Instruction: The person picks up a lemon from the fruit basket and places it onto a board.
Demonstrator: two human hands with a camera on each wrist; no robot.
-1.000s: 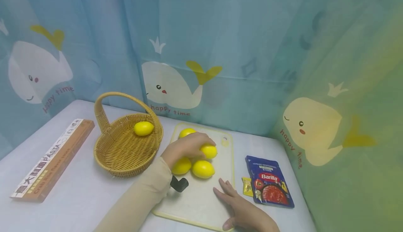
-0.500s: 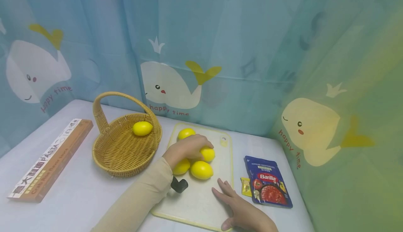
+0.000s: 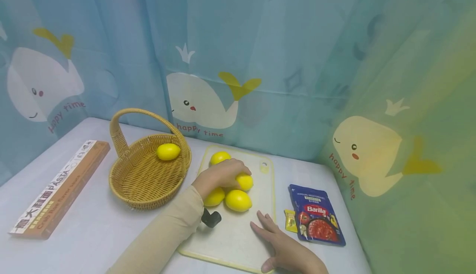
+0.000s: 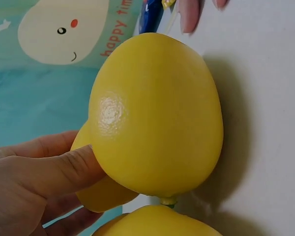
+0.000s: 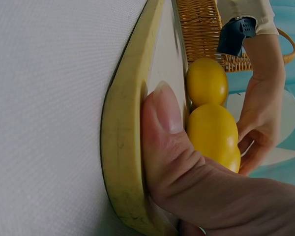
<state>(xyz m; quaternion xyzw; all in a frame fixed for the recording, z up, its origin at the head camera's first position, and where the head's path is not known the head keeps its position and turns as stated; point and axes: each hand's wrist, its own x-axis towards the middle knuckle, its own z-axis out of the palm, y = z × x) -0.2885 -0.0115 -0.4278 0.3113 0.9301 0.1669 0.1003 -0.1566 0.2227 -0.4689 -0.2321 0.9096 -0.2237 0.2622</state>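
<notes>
My left hand (image 3: 222,175) reaches over the white cutting board (image 3: 227,241) and grips a lemon (image 3: 245,182), thumb on one side and fingers on the other. Nearer me lie a second lemon (image 3: 239,201) and a third lemon (image 3: 214,197), partly behind the wrist. Beyond the hand is another lemon (image 3: 220,157). In the left wrist view a large front lemon (image 4: 157,118) partly covers the gripped lemon (image 4: 105,194). My right hand (image 3: 285,245) rests on the board's near right part, fingers spread; its thumb (image 5: 164,118) lies just inside the yellow rim (image 5: 123,128).
Left of the board stands a wicker basket (image 3: 148,179) with a tall handle and one lemon (image 3: 168,151) inside. A pasta box (image 3: 61,191) lies at far left. To the right are a blue sauce pouch (image 3: 316,214) and a small yellow packet (image 3: 291,220). A printed curtain (image 3: 282,59) hangs behind.
My left hand has shifted slightly and closed more around the lemon, which moved a little toward me. The right hand has stayed in place on the board.
</notes>
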